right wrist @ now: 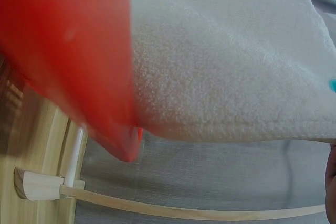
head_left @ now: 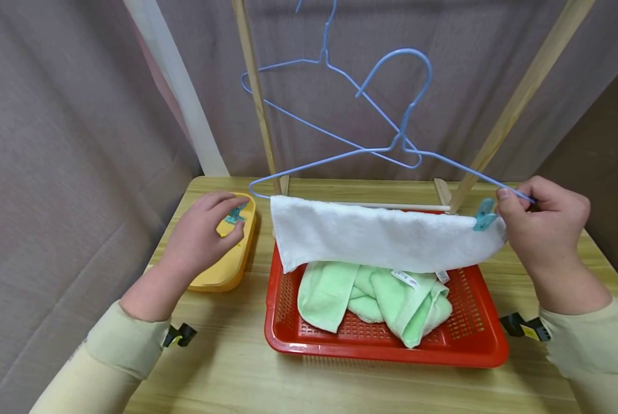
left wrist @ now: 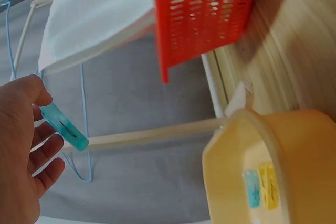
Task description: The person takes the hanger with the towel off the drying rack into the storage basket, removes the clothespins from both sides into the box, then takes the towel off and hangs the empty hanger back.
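Teal, a clothespin [left wrist: 65, 127] jutted past the left hand's [head_left: 200, 233] pinching fingers; the right hand's [head_left: 554, 224] fingers gripped a blue hanger [head_left: 405, 123].

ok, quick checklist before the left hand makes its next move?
1. Front blue hanger steadied: ok, right hand grips its right end.
2. White towel clipped on the right: ok, a fastened teal clip sits there beside the right hand.
3. White towel clipped at its left end: not ok, no clip shows there.
4. Clip ready: ok, left hand pinches a second teal clip.
5. Second teal clip squeezed open: cannot tell.
6. Spares: ok, a spare teal clip and a yellow clip show in the yellow bin.
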`<action>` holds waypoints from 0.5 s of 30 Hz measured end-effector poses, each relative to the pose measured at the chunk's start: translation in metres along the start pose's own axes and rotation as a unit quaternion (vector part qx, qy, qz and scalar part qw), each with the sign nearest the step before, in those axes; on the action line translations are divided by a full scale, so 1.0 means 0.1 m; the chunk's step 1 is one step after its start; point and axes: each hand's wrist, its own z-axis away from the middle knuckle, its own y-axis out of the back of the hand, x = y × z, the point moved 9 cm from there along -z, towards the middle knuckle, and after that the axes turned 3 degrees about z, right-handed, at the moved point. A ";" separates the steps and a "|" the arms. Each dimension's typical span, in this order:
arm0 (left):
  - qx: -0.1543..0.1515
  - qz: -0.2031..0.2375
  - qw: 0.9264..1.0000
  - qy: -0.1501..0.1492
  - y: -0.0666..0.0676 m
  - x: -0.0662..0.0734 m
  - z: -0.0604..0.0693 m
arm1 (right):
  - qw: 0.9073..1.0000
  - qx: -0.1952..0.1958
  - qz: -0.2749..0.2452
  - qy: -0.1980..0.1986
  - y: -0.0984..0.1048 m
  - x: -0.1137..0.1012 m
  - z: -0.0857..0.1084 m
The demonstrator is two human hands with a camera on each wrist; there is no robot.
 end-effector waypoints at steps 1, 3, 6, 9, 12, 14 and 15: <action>-0.003 -0.005 1.000 -0.003 -0.01 -0.01 0.00 | 1.000 -0.001 0.001 0.000 0.00 0.00 0.00; -0.010 -0.016 1.000 -0.009 -0.04 -0.05 0.01 | 1.000 -0.002 0.001 -0.001 0.00 0.01 0.00; -0.025 -0.032 0.999 -0.012 -0.09 -0.13 0.02 | 1.000 -0.003 0.001 -0.002 -0.01 0.03 0.00; -0.049 -0.044 0.998 -0.010 -0.17 -0.22 0.03 | 1.000 -0.001 0.000 -0.002 -0.01 0.02 0.00; -0.074 -0.055 0.996 -0.006 -0.27 -0.32 0.05 | 1.000 0.001 -0.002 0.000 -0.01 0.01 0.00; -0.087 -0.064 0.994 -0.002 -0.33 -0.37 0.06 | 1.000 0.002 -0.004 0.000 -0.01 0.01 0.00; -0.093 -0.070 0.993 0.000 -0.36 -0.40 0.07 | 1.000 0.002 -0.006 0.000 -0.01 0.01 0.00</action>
